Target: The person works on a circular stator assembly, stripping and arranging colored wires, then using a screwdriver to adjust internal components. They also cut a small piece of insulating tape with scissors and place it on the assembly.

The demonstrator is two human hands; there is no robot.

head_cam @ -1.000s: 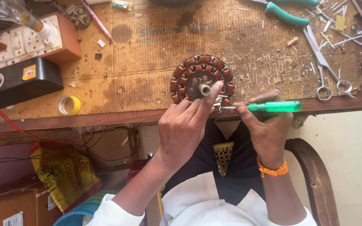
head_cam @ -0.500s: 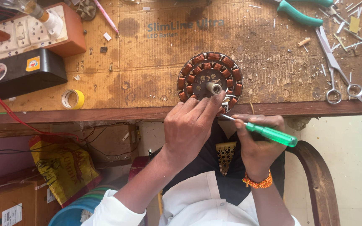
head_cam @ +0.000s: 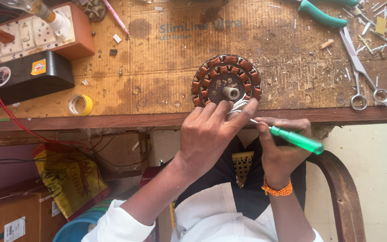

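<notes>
Since the earlier frame, the green screwdriver (head_cam: 297,140) has tipped from level to slanting, its handle lower to the right, and the right hand (head_cam: 281,145) has sunk just below the table (head_cam: 157,62) edge. That hand is clenched round the screwdriver's handle, the metal tip pointing up-left at the white wires under the left hand's fingertips. The left hand (head_cam: 211,132) pinches those wires at the near rim of the round motor coil (head_cam: 226,80), which lies flat on the table right above both hands.

Brown corrugated cardboard, stained and littered with scraps, covers the table; its wooden edge runs just above the hands. Far left of them sit a yellow tape roll (head_cam: 80,105), a black box (head_cam: 23,83) with a small yellow sticker, and an orange switchboard (head_cam: 32,31) with white sockets. Scissors (head_cam: 359,76) and green-handled pliers (head_cam: 321,13) lie to the upper right. Below left, a yellow printed bag (head_cam: 68,175) and cardboard cartons (head_cam: 10,215) stand on the floor.
</notes>
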